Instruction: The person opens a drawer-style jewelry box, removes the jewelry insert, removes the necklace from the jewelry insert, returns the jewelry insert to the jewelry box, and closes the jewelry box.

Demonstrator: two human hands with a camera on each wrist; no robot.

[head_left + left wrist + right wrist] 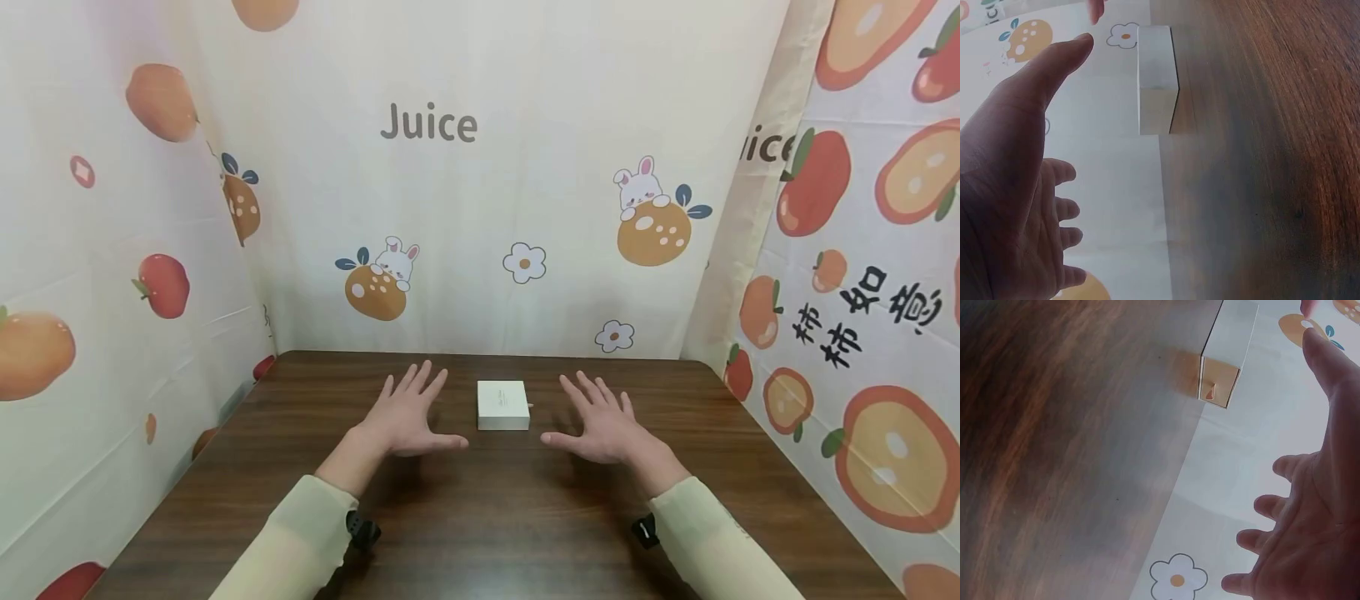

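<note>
A small white box (502, 405) with faint print on its lid sits on the table between the two hands. Its right end, seen in the right wrist view, is a tan drawer face with a small pull tab (1210, 392). To the left of the box, my left hand (406, 414) is held with fingers spread and thumb pointing toward it. On the other side, my right hand (597, 422) mirrors that pose, fingers apart and extended. Both hands are apart from the box and hold nothing. From the left wrist view, the plain end of the box (1157, 109) shows.
The dark brown wooden table (495, 517) reaches back to a printed curtain (465, 200) with fruit, rabbits and flowers. Similar cloth hangs along the left and right sides. A black strap (363, 530) circles the left wrist, and another (646, 531) the right.
</note>
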